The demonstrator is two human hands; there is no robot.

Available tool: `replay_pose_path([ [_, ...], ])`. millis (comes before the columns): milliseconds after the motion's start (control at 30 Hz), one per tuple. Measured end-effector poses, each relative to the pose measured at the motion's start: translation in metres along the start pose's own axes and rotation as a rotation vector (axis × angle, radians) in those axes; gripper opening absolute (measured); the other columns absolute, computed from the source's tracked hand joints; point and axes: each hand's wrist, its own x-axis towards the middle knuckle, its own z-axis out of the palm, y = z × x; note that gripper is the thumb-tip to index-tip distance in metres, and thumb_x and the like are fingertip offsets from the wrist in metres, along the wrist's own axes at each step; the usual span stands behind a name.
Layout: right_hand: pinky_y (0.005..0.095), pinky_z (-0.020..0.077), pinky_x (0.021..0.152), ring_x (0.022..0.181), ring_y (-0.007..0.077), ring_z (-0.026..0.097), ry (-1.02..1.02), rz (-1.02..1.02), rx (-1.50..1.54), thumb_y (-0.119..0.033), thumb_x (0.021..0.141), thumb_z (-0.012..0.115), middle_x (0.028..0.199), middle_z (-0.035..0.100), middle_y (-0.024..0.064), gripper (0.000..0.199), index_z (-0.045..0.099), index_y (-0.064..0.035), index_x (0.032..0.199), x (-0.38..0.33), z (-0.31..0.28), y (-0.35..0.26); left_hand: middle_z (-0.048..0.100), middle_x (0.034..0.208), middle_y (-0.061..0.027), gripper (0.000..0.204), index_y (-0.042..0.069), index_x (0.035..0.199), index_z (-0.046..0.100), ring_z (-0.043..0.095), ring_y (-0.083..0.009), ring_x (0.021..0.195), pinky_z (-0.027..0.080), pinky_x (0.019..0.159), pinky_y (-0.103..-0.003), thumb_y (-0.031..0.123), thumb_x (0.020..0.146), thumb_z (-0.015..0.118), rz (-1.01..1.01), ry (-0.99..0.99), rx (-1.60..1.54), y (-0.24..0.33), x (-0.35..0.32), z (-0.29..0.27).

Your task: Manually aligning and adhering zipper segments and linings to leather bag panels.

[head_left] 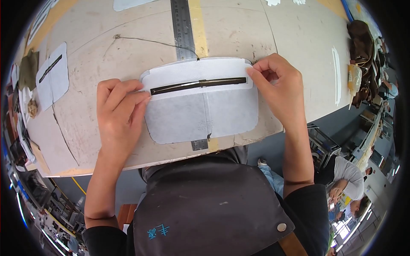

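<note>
A white rounded panel (177,119) of sheet-like material lies on the table in front of me. A white band (179,77) covers its upper part, with a long narrow slot (175,88) that shows dark material inside. My left hand (121,106) has its fingers bent, with thumb and fingertips closed at the band's left edge, by the slot's end. With thumb and index finger, my right hand (277,85) pinches the band's upper right corner. A dark thread (149,42) runs from the panel's top middle to the left across the table.
Beneath the panel, a steel ruler (183,32) lies beside a yellow tape strip (198,30). A similar white panel with a dark slot (53,79) is at the left. Brown material (363,47) and a bottle (354,80) sit at the right edge. A person (348,177) is at lower right.
</note>
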Motion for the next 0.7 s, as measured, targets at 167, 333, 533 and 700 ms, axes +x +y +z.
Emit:
replay_pose_path([
  [167,0.0230,0.0471,0.062,0.067,0.0097,0.058,-0.007,-0.060,-0.087,-0.002,0.083,0.072,0.079,0.064,0.0040,0.007,0.066,0.0021,0.081,-0.0012,0.0028,0.0024,0.066,0.096,-0.0060,0.020,0.001,0.081,0.068,0.053,-0.0279,0.089,0.047,0.070,-0.034,-0.009,0.066,0.076,-0.008,-0.013,0.001,0.0023,0.0014,-0.0022],
  [333,0.0229,0.0470,0.061,0.066,0.0098,0.057,0.005,-0.070,-0.091,-0.002,0.082,0.072,0.079,0.064,0.0041,0.008,0.066,0.0021,0.080,-0.0021,0.0027,0.0006,0.066,0.096,-0.0059,0.019,0.001,0.081,0.068,0.053,-0.0276,0.089,0.047,0.070,-0.034,-0.009,0.066,0.076,-0.022,-0.024,0.003,0.0036,0.0004,-0.0048],
  [533,0.0238,0.0479,0.059,0.064,0.0116,0.059,0.017,-0.066,-0.051,-0.003,0.081,0.073,0.078,0.064,0.0054,0.009,0.067,0.0015,0.078,0.0000,0.0044,0.0031,0.067,0.097,-0.0064,0.016,0.000,0.083,0.069,0.054,-0.0262,0.093,0.047,0.077,-0.034,-0.006,0.071,0.076,-0.071,-0.063,0.009,0.0032,0.0001,-0.0056],
  [700,0.0248,0.0492,0.057,0.061,0.0133,0.061,0.036,-0.072,-0.038,-0.004,0.079,0.075,0.076,0.064,0.0072,0.010,0.067,0.0019,0.076,-0.0011,0.0058,0.0034,0.067,0.097,-0.0069,0.015,-0.001,0.084,0.069,0.054,-0.0258,0.093,0.047,0.077,-0.034,-0.006,0.071,0.076,-0.070,-0.070,0.015,0.0042,0.0005,-0.0063],
])
